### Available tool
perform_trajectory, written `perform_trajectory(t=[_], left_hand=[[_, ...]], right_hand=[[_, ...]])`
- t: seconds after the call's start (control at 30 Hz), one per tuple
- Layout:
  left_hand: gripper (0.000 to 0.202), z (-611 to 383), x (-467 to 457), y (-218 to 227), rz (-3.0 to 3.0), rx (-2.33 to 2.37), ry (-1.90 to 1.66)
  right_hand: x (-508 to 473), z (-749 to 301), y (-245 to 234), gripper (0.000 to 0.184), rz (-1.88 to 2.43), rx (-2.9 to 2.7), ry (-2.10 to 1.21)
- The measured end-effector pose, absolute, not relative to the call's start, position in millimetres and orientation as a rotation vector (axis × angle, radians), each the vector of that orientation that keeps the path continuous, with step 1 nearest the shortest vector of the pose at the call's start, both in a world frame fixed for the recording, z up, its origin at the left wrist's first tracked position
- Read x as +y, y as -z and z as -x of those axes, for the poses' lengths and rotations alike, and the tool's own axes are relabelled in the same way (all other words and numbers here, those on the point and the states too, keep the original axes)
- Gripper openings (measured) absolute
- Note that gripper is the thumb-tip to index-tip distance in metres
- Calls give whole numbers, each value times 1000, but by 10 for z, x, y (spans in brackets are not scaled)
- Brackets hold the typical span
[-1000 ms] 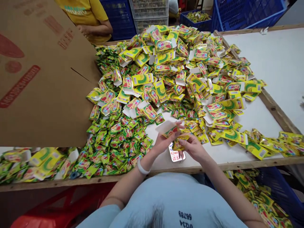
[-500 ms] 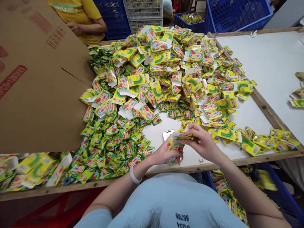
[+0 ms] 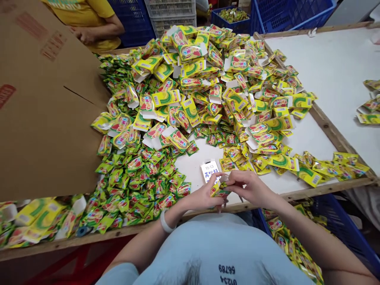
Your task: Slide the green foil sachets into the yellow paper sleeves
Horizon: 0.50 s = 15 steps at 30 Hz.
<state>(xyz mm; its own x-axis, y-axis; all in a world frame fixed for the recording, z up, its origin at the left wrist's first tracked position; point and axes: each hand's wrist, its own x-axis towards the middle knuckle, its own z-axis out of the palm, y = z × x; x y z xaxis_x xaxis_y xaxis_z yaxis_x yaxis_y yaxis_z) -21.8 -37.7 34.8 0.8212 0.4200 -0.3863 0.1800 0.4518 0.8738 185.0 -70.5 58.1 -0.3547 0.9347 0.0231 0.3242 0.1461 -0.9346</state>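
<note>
Closing a small box at the bench's near edge, it seems: left hand clasps it, right hand pinches its flap, which needs tucking squarely.

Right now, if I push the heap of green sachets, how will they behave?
Probably light: the green sachets are small and flat. Their glossy film likely slides easily. Loosely heaped on the table, they may spill over its edge.

Packing workshop: heaped sachets, cartons, crates.
</note>
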Motion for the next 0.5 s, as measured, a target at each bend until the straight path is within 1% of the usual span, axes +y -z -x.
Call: perform_trajectory(t=[0.1,0.23,0.37,0.43,0.5], left_hand=[[75,196,-379,-306,-1060,632,-172],[79,173,-407,-231,-1032,623,-155],[84,54,-456,-225,-1137,602,-142],[88,-37,-416,-257,-1309,584,-160],[86,-85,-276,-295,-1516,507,-238]], right_hand=[[-755,-1909,-613,28,1242,-1692,-1384],[-914,-1939,-578,23,1260,-1766,-1379],[-1096,-1864,-410,25,1391,-1484,-1515],[-1137,-1965,-392,24,1448,-1455,-1464],[-1113,-2275,-460,23,1490,-1469,-1236]])
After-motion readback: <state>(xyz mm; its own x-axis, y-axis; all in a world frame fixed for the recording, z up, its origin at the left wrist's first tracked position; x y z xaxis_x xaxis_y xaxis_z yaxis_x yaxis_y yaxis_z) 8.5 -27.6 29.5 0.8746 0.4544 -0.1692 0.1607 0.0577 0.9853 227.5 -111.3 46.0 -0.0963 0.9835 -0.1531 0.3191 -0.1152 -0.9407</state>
